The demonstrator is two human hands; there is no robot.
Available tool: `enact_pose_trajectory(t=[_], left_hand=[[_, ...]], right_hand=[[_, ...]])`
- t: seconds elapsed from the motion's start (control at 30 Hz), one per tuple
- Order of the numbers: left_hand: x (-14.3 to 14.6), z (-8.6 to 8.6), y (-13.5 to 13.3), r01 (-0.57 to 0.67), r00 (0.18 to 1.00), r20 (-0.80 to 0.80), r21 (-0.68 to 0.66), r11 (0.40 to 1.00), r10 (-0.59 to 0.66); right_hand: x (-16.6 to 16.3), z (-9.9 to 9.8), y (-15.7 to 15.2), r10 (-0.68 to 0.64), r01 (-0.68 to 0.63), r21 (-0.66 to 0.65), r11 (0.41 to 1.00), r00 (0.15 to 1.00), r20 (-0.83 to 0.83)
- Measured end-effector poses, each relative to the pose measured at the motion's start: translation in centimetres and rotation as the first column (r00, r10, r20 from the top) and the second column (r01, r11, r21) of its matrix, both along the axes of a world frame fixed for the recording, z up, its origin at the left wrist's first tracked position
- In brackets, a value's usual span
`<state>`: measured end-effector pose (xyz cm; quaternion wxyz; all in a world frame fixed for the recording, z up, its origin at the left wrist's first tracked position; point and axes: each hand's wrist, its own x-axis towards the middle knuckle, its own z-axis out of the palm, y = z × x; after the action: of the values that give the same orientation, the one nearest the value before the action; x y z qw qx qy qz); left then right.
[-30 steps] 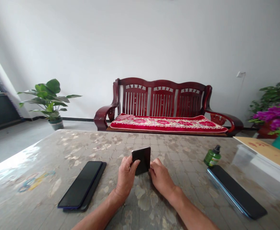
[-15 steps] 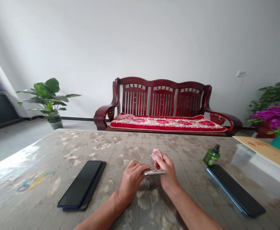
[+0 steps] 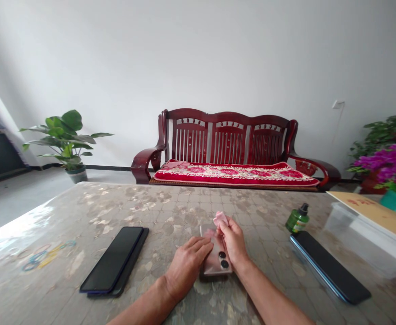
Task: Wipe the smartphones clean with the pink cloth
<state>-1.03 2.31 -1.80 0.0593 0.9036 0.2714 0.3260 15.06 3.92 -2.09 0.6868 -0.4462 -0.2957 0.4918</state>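
Tabletop [image 3: 171, 207] | bottle [image 3: 291, 222] (label [image 3: 299, 225] illegibly small) | left hand [image 3: 188, 262]: phone [image 3: 212, 261]

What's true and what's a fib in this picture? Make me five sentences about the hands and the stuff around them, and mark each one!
1. The right hand pinches a small pink piece. True.
2. The phone between the hands has its screen facing the camera. False: its shiny back, with round dark lenses, is what shows.
3. The left hand is on the green bottle. False: it is on the phone between the hands.
4. The red mat lies on the wooden bench. True.
5. The flowers at the picture's right edge are yellow. False: they are purple.
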Motion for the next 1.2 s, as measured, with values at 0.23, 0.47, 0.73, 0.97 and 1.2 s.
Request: enact_pose_trajectory(t=[0.23,0.47,0.73,0.97,1.2], left_hand=[[0.2,-1.0,-0.1,-0.045,0.995,-0.091,-0.112,0.993,0.035],[0.2,-1.4,-0.2,-0.019,0.991,-0.130,-0.159,0.987,-0.002],[0.1,-1.9,-0.1,-0.012,0.988,-0.155,-0.123,0.992,-0.008],[0.2,-1.3,-0.3,-0.018,0.990,-0.142,-0.102,0.995,0.004],[0.4,-0.4,-0.6,0.015,0.994,-0.103,-0.134,0.991,-0.028]], right_hand=[[-0.9,-0.3,-0.3,-0.051,0.046,0.028,0.999,0.974,0.219],[-0.5,-1.5,0.0,-0.090,0.047,0.107,0.993,0.888,0.450],[-0.5,-1.3,-0.1,-0.105,0.020,0.167,0.986,0.850,0.516],[-0.3,-1.7,0.2,-0.093,-0.008,0.156,0.988,0.773,0.627],[-0.4,-2.0,0.3,-0.144,-0.024,0.226,0.974,0.704,0.695]])
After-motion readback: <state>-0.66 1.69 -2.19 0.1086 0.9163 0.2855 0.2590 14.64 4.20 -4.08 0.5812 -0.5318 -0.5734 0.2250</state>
